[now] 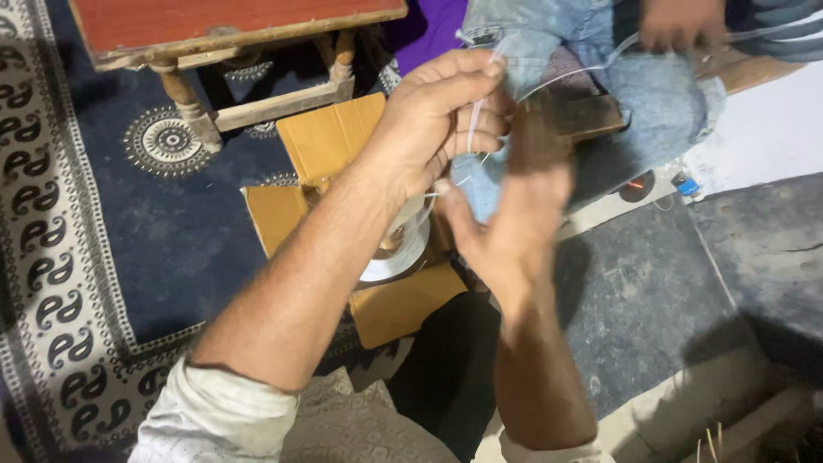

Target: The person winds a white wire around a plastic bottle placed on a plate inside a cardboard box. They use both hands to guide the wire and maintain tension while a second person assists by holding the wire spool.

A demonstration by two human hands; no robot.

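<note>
While both hands hover over open cardboard box (390, 313) w/ spool (401, 255), left hand (441, 120) grip pinches clear wire (473, 129); right hand (514, 201) blurred, grip state unclear.

Carpet (171, 231): dark navy field with pale circular medallions; border of black paisley curls on off-white. Wooden stool (223, 26): reddish-brown top, tan worn legs. Cardboard box (330, 141): mustard yellow-brown flaps. Wire spool (399, 253): white. Thin wire (476, 129): translucent white. Sleeve (214, 416): pale cream. Another person's jeans (651, 94): faded light blue. Cloth (429, 30): purple.
</note>
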